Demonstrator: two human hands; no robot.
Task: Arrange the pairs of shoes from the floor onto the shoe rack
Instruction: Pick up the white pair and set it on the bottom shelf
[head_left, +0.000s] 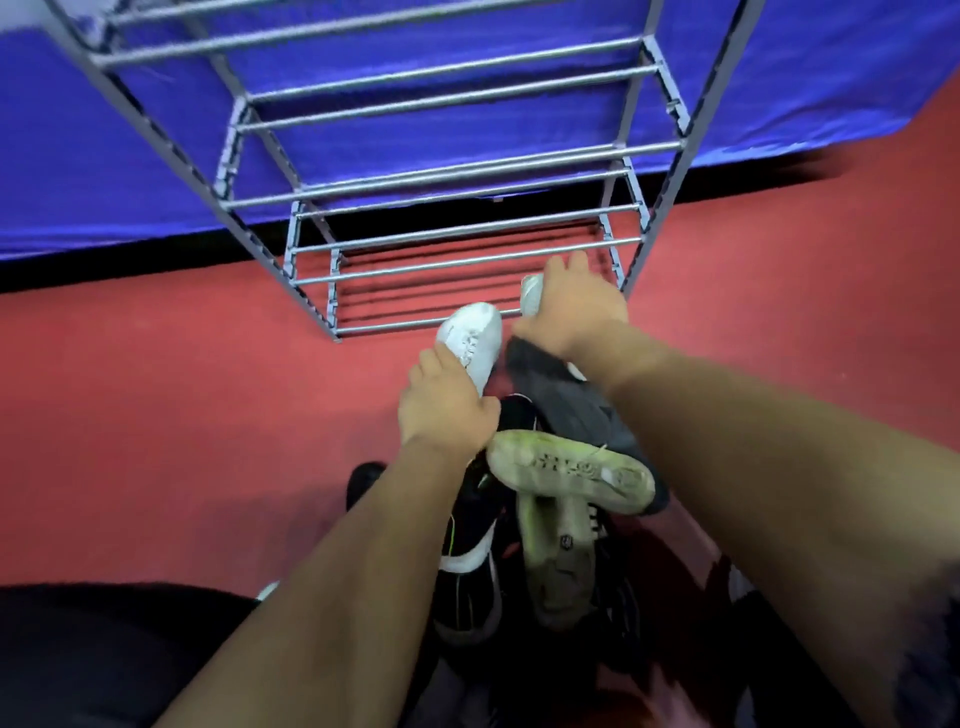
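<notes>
Your two forearms (332, 597) reach out from the lower edge of the view over a heap of shoes on the red floor (156, 415). In that heap a black shoe (467, 540) with a white stripe lies under your left arm. Beside it, a pale green-soled shoe (569, 470) lies sole up across another pale shoe. A dark grey shoe (566, 400) sits just beyond them, under your right wrist.

Your left hand (447, 405) grips a white shoe (472, 338) at its rear end. The fingers (428, 364) are curled over one side and the thumb is on the other. The shoe's toe points away from you and reaches the lowest front bar of the shoe rack (467, 228). Whether it rests on the bar, you cannot tell.

Your right hand (571, 306) is further forward, over the right end of the same lowest tier. Its fingers (574, 265) are wrapped over a second white shoe (531, 293), of which only one pale end shows past the hand.

All the rack's metal bars in view are bare. Behind it hangs a blue cloth (104, 156).
</notes>
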